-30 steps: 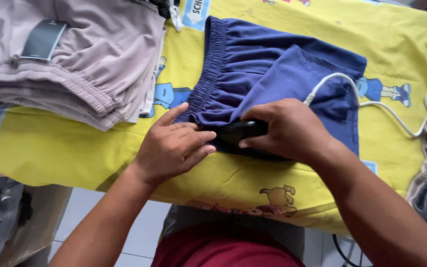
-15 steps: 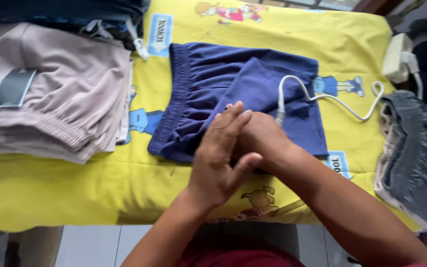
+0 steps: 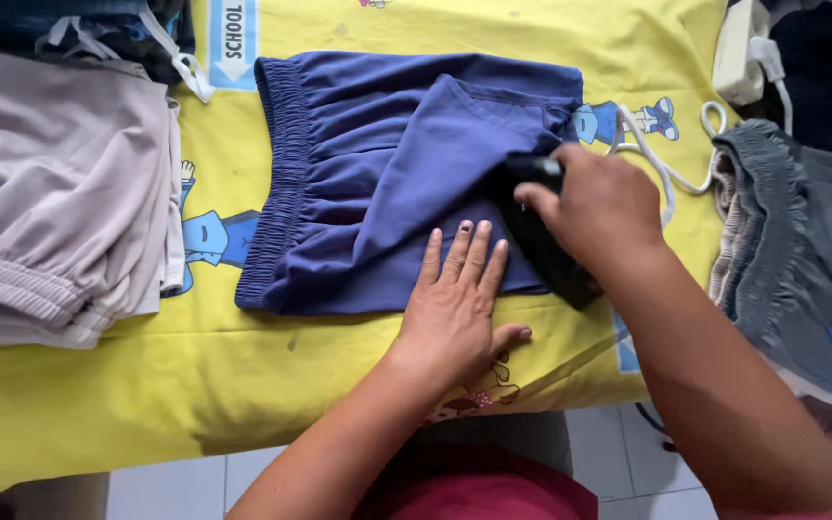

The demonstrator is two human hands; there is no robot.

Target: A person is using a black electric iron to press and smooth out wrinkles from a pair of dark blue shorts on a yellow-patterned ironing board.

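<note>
We had the blue shorts [image 3: 377, 183] spread flat on the yellow printed cover [image 3: 146, 404], elastic waistband to the left and one leg folded over the other. Our left hand [image 3: 459, 308] lay palm down with its fingers spread and straight, holding nothing, pressing the lower hem of the shorts just beside the cover's front edge. Our right hand [image 3: 599, 207] was closed around the handle of a black iron [image 3: 541, 241], whose sole rested on the shorts immediately right of our left fingertips, touching the cloth. The iron's white cord [image 3: 662, 164] ran away past the right hand toward a white plug block [image 3: 739, 53] at the far corner.

As far as we could judge, the pressing was partway along: the folded leg near our hands looked smooth, while the gathered part below the waistband, well to the left of both hands, was creased. A stack of folded beige garments [image 3: 60, 202] sat far left of our left hand, and grey shorts [image 3: 801, 241] lay just right of our right forearm; whether those were finished or waiting we could not tell.
</note>
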